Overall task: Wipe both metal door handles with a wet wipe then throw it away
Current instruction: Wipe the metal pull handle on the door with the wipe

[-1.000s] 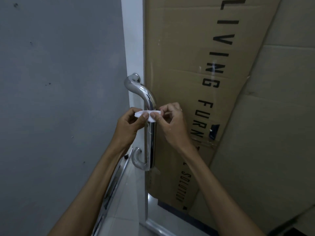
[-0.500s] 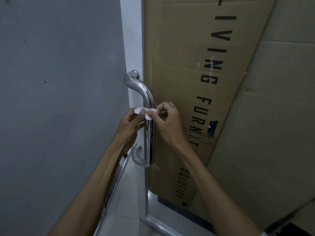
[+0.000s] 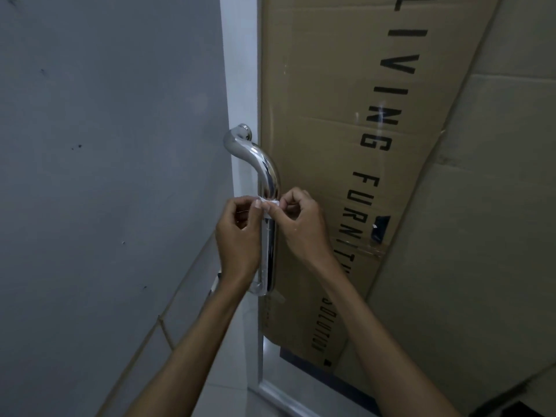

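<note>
My left hand (image 3: 237, 236) and right hand (image 3: 301, 224) both raised at mid-height of metal door handle (image 3: 268, 176). Wet wipe (image 3: 268, 203) pinched between both: my left thumb and fingers curled on its left end, my right fingertips on its right end. Only small white strip shows between my fingers. Wipe sits in front of handle's bar; contact with metal I cannot tell. Behind my right hand: cardboard box (image 3: 346, 115) with black lettering. Left of my grip: grey wall (image 3: 105, 145).

Counted at the door
Two hands, left (image 3: 237, 236) and right (image 3: 301, 224); one metal handle (image 3: 267, 173); one white wipe (image 3: 269, 203); one printed cardboard sheet (image 3: 331, 85)
</note>
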Demonstrator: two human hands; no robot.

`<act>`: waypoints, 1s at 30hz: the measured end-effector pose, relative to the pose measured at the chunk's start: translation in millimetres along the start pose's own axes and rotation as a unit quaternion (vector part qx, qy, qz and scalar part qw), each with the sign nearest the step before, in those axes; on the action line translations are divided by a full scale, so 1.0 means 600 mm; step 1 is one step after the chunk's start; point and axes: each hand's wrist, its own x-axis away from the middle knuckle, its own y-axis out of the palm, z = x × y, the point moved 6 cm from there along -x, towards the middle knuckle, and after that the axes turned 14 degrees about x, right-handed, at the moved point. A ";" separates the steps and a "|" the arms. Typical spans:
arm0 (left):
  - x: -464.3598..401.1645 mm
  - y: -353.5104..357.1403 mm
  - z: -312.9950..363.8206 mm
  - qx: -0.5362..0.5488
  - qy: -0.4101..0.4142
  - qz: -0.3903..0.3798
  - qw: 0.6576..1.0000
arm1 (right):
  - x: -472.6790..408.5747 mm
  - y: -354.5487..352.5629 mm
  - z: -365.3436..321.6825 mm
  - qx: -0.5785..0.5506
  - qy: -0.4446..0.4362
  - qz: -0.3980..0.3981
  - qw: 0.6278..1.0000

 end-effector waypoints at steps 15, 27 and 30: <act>0.015 0.038 0.037 -0.112 0.129 0.028 0.985 | -0.074 -0.036 -0.060 0.032 -0.037 -0.093 0.994; 0.061 0.036 -0.023 -0.240 0.162 0.025 0.957 | -0.086 -0.039 -0.091 0.114 -0.053 -0.125 0.984; 0.063 0.049 -0.014 -0.251 0.169 0.051 0.952 | -0.085 -0.040 -0.091 0.115 -0.048 -0.126 0.984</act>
